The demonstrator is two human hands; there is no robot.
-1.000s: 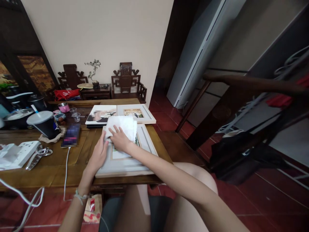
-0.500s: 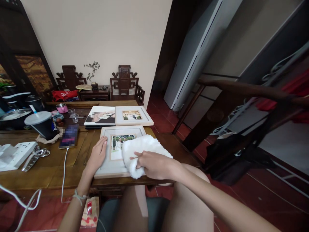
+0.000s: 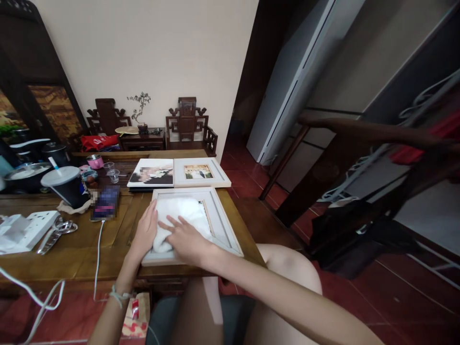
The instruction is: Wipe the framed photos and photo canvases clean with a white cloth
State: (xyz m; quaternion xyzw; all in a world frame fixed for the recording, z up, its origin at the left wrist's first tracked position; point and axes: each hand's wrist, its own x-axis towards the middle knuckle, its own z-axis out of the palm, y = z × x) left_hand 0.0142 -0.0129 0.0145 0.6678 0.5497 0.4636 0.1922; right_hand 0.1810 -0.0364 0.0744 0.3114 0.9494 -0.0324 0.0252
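Note:
A white picture frame (image 3: 229,239) with a pale wooden edge lies flat near the front edge of the table. My left hand (image 3: 144,229) rests along its left side, fingers stretched out and together. Over the frame's left and middle part lies a fluffy white cloth (image 3: 183,208), which hides most of the photo inside. My right hand (image 3: 187,239) holds this cloth down against the frame, its fingers spread across it; the thumb is hard to make out. Only a thin strip of the photo's border shows at the cloth's right side.
Behind the frame lie a second framed photo (image 3: 199,172) and a photo panel (image 3: 153,172). To the left are a phone (image 3: 105,203) on a charging cable, a lidded cup with a straw (image 3: 64,184), a power strip (image 3: 38,230) and small clear cups (image 3: 114,175).
My right hand has slid the cloth leftward across the frame, from its right part to the left side, covering the photo. My left hand stays at the frame's left edge.

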